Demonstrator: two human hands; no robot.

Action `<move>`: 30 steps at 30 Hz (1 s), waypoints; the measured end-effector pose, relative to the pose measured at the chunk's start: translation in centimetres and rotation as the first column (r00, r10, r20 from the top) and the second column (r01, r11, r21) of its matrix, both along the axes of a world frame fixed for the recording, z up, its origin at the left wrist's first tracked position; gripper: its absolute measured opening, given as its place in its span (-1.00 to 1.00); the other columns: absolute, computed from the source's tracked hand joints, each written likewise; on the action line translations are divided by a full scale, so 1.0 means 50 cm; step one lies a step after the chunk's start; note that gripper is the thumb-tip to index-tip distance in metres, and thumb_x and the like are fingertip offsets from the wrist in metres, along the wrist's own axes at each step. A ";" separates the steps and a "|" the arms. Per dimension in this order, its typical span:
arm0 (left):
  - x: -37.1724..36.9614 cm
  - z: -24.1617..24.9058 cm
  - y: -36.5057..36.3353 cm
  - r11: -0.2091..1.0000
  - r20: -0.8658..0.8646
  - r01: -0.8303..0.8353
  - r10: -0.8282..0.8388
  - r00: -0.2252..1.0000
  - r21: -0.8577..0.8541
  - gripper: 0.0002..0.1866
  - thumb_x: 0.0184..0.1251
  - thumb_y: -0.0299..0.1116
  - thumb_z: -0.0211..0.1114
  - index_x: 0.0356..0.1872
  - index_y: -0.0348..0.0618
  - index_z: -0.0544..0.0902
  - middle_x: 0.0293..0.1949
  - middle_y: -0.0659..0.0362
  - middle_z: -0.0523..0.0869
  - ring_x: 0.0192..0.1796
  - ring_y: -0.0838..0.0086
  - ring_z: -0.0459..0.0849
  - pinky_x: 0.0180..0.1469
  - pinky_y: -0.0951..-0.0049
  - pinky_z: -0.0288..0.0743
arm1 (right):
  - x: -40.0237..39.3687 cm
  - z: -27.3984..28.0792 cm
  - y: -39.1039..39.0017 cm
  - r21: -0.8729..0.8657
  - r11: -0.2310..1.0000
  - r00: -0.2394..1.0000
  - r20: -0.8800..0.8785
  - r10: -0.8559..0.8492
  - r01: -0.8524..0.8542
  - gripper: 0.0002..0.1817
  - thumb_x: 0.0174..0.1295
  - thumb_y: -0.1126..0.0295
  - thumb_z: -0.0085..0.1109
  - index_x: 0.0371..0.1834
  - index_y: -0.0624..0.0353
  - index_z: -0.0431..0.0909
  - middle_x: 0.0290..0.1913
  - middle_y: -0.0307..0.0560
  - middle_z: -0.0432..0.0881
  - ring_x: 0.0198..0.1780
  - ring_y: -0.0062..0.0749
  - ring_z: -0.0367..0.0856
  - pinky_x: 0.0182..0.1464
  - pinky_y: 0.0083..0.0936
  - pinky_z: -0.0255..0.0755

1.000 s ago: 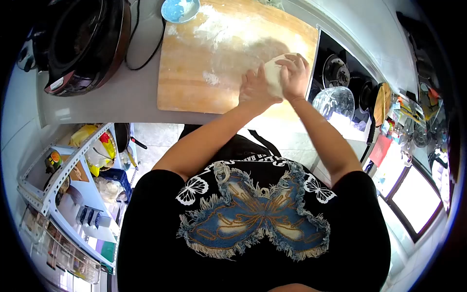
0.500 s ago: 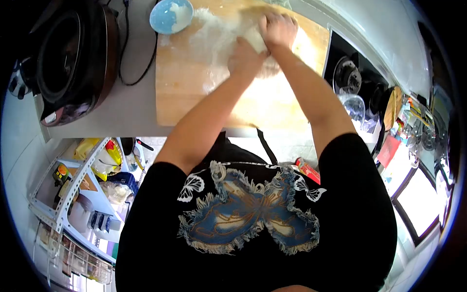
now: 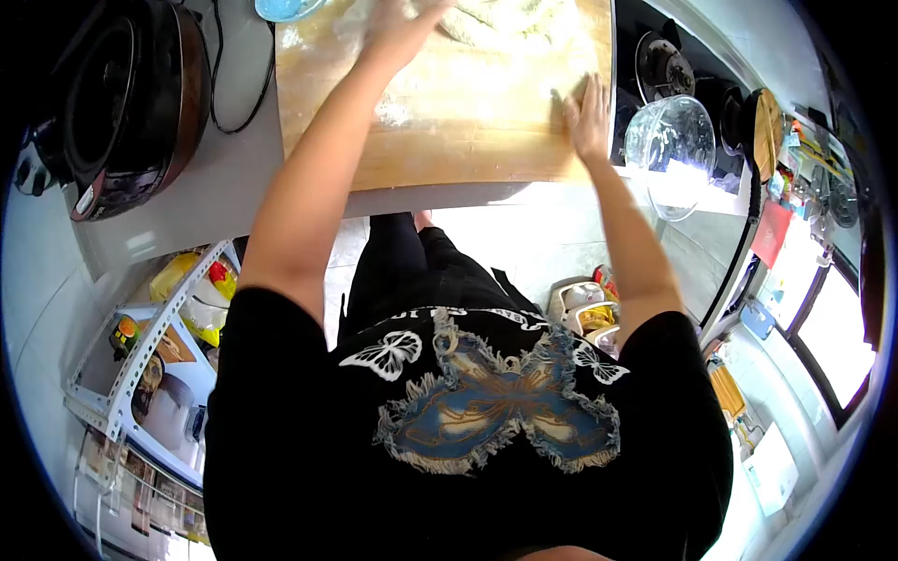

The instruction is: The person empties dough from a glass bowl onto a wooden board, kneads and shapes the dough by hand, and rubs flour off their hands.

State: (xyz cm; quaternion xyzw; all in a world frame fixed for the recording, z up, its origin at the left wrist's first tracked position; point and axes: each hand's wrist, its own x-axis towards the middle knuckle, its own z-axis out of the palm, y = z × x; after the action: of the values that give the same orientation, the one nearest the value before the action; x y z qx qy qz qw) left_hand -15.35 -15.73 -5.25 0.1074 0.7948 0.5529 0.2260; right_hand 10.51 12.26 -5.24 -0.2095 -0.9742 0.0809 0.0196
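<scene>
A floured wooden board (image 3: 468,131) lies on the grey counter. A pale lump of dough (image 3: 500,21) rests at the board's far edge, partly cut off by the frame top. My left hand (image 3: 402,23) is stretched out flat just left of the dough, touching or nearly touching it. My right hand (image 3: 587,112) lies flat with fingers apart on the board's right edge, holding nothing.
A clear glass bowl (image 3: 669,136) stands right of the board beside a black stove (image 3: 669,65). A blue bowl (image 3: 281,7) sits at the board's far left corner. A dark electric cooker (image 3: 117,103) with its cord occupies the counter's left. Shelves (image 3: 140,374) of goods stand below.
Both hands were pressed on the dough. Now the dough lies at the board's far edge, the right hand has come off to the board's right edge, and the left reaches forward.
</scene>
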 end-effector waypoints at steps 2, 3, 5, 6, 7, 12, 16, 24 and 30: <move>0.060 -0.057 -0.112 0.993 -0.399 -0.087 0.049 0.916 -0.078 -0.17 0.38 0.08 0.30 0.57 0.02 0.19 0.46 -0.04 0.40 0.43 0.12 0.44 0.46 -0.01 0.22 | 0.056 -0.014 -0.090 0.079 0.993 0.996 0.021 -0.086 0.084 0.01 0.44 -0.27 -0.10 0.62 0.36 -0.14 0.65 0.32 -0.14 0.67 0.17 -0.24 0.65 -0.07 -0.21; 0.131 0.016 -0.173 0.970 -0.527 -0.176 0.064 0.847 -0.166 -0.31 0.49 0.00 0.20 0.52 -0.11 0.29 0.36 -0.06 0.54 0.41 0.10 0.48 0.44 0.21 0.31 | 0.052 -0.019 -0.166 0.036 0.987 0.988 -0.005 -0.154 0.154 0.04 0.44 -0.29 -0.14 0.62 0.39 -0.19 0.65 0.35 -0.18 0.67 0.17 -0.28 0.66 -0.07 -0.28; 0.214 0.006 -0.241 0.930 -0.441 -0.287 0.164 0.882 -0.229 -0.38 0.59 -0.12 0.02 0.54 -0.20 0.23 0.44 -0.08 0.45 0.48 0.07 0.39 0.49 0.21 0.23 | 0.034 -0.048 -0.290 0.069 0.993 0.995 -0.050 -0.090 0.094 0.02 0.47 -0.31 -0.27 0.64 0.34 -0.28 0.68 0.25 -0.28 0.68 0.13 -0.35 0.65 -0.02 -0.38; 0.242 0.016 -0.261 0.928 -0.445 -0.287 0.158 0.881 -0.238 -0.38 0.59 -0.12 0.02 0.54 -0.20 0.23 0.44 -0.08 0.45 0.48 0.07 0.39 0.49 0.21 0.23 | -0.002 -0.039 -0.352 0.012 0.994 0.993 -0.030 -0.111 0.112 0.04 0.45 -0.30 -0.20 0.63 0.37 -0.26 0.67 0.30 -0.27 0.68 0.16 -0.35 0.65 -0.01 -0.34; 0.268 0.026 -0.277 0.938 -0.436 -0.286 0.178 0.882 -0.196 -0.37 0.59 -0.12 0.01 0.55 -0.22 0.22 0.50 -0.10 0.34 0.50 0.03 0.33 0.52 0.20 0.17 | -0.041 -0.018 -0.401 -0.043 0.990 0.991 -0.009 -0.134 0.134 0.06 0.43 -0.29 -0.13 0.63 0.40 -0.24 0.66 0.35 -0.27 0.68 0.18 -0.34 0.64 0.01 -0.30; 0.338 0.006 -0.285 0.865 -0.657 -0.238 -0.131 0.742 -0.441 -0.31 0.53 -0.10 0.06 0.55 -0.26 0.21 0.55 -0.12 0.23 0.56 0.03 0.23 0.56 0.08 0.04 | -0.124 0.010 -0.414 -0.557 0.796 0.933 -0.359 0.027 -0.237 -0.10 0.48 -0.12 -0.05 0.64 0.28 -0.11 0.63 0.33 -0.04 0.65 0.16 -0.07 0.62 -0.05 -0.14; 0.456 0.043 -0.115 0.885 -0.547 0.194 -0.420 0.724 -0.423 -0.27 0.38 -0.04 0.24 0.48 -0.22 0.35 0.51 -0.02 0.33 0.57 0.12 0.22 0.57 -0.04 0.02 | -0.015 0.008 -0.230 -0.329 0.944 0.929 -0.345 -0.132 0.012 -0.28 0.50 0.19 0.05 0.61 0.27 0.05 0.60 0.20 0.12 0.62 0.04 0.05 0.62 -0.16 -0.08; 0.383 0.016 -0.019 0.428 -0.294 0.344 -0.878 0.378 -0.836 -0.31 0.64 0.11 -0.43 0.64 0.05 -0.18 0.67 0.26 -0.24 0.68 0.45 -0.27 0.67 0.27 -0.39 | 0.035 -0.054 -0.284 -0.079 0.967 0.960 -0.125 -0.251 0.242 -0.12 0.52 -0.17 -0.30 0.65 0.29 -0.16 0.67 0.21 -0.13 0.69 0.12 -0.30 0.66 -0.03 -0.40; 0.251 0.033 -0.153 0.493 -0.421 0.095 -0.816 0.395 -0.865 -0.32 0.65 0.09 -0.30 0.65 0.08 -0.13 0.66 0.27 -0.05 0.68 0.43 -0.15 0.67 0.15 -0.31 | -0.004 0.013 -0.263 -0.398 0.911 0.915 -0.319 -0.246 0.106 -0.15 0.53 -0.14 -0.20 0.66 0.20 -0.14 0.64 0.21 -0.01 0.66 0.11 -0.14 0.65 -0.04 -0.28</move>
State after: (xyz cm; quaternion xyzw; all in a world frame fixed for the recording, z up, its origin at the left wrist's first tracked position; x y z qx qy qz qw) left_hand -2.80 -23.37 -3.61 0.4869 0.8728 -0.0280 0.0191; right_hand 10.30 -0.89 -4.60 -0.2792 -0.8972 0.2992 0.1661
